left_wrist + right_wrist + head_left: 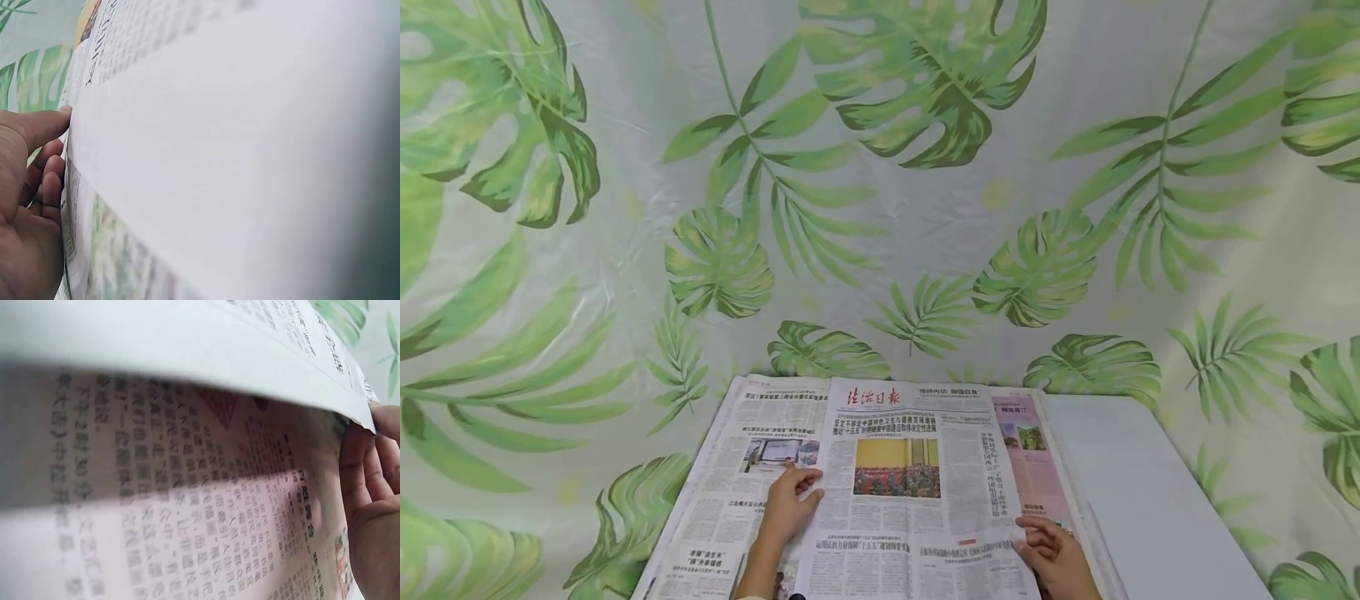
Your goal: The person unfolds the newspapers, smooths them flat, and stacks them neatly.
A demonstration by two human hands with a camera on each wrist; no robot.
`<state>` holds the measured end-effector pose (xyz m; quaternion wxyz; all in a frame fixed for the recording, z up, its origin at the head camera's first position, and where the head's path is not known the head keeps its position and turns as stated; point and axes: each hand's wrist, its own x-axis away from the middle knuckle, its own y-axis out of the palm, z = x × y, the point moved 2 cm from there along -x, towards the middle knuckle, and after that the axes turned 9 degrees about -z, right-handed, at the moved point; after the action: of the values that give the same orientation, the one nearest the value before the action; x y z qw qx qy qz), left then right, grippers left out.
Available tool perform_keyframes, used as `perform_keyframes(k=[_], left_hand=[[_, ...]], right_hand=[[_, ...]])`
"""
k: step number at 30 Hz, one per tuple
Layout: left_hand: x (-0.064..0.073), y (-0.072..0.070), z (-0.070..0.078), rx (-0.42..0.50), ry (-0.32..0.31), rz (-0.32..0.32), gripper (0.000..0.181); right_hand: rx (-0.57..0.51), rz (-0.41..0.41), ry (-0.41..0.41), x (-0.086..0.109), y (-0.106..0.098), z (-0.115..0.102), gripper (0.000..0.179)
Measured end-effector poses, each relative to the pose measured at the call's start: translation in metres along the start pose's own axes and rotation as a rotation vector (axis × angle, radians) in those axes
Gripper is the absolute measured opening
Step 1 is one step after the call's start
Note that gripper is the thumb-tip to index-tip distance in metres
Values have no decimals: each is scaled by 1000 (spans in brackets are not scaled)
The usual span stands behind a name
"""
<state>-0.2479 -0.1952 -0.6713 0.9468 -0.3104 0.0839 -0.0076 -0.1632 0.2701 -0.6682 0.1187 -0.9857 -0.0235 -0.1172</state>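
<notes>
A folded newspaper [880, 517] with a red masthead and a colour photo lies on top of other opened newspaper pages. My left hand [793, 500] holds its left edge, the thumb [53, 125] at the paper's border and the other fingers curled beside it. On the opposite side, my right hand [1052, 554] pinches the right edge between thumb and fingers. In the right wrist view that edge of the newspaper [187, 350] is lifted, with a shadowed gap above a pinkish printed page [187, 487].
Beneath lie a spread newspaper page [722, 508] on the left and a pink page [1037, 467] on the right. A white board or tabletop [1150, 500] extends to the right. A leaf-patterned sheet [917, 208] stands behind and around it.
</notes>
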Motion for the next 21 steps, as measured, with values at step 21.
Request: perform_keyframes(k=[21], left_hand=[[8,22,44,66,145,-129,16]], right_hand=[[-49,-19,-129,-2,4,-7,55]])
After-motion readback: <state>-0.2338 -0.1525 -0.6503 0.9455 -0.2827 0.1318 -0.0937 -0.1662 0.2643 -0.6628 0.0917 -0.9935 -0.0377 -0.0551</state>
